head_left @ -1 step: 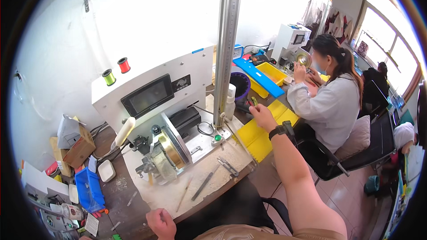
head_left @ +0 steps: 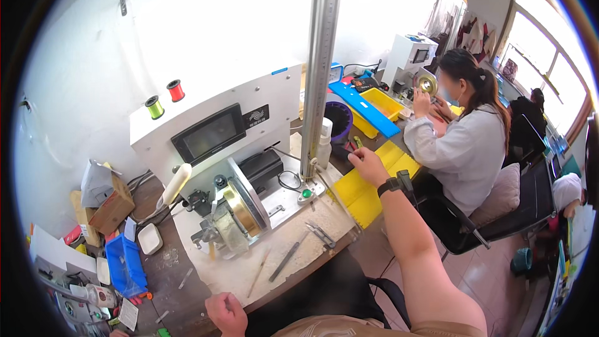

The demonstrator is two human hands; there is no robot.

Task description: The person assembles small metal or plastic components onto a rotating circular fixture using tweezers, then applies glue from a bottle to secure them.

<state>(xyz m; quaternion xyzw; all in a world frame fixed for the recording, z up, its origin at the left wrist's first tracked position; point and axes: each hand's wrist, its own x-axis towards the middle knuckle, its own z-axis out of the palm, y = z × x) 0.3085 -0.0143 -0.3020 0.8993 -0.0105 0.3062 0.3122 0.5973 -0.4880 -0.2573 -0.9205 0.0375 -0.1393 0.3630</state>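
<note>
Right hand [head_left: 369, 166] near yellow sheet [head_left: 359, 198], left hand [head_left: 226, 314] by worktable [head_left: 187, 304] edge

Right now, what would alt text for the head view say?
The person's right hand reaches out by a yellow sheet, its grip unclear; the left hand is curled near the front edge of the table. A white machine with a gold wheel stands ahead; a co-worker sits at right.

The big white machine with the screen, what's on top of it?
On the white machine stand a yellow-green spool and a red spool. The spots directly beneath them are covered.
</note>
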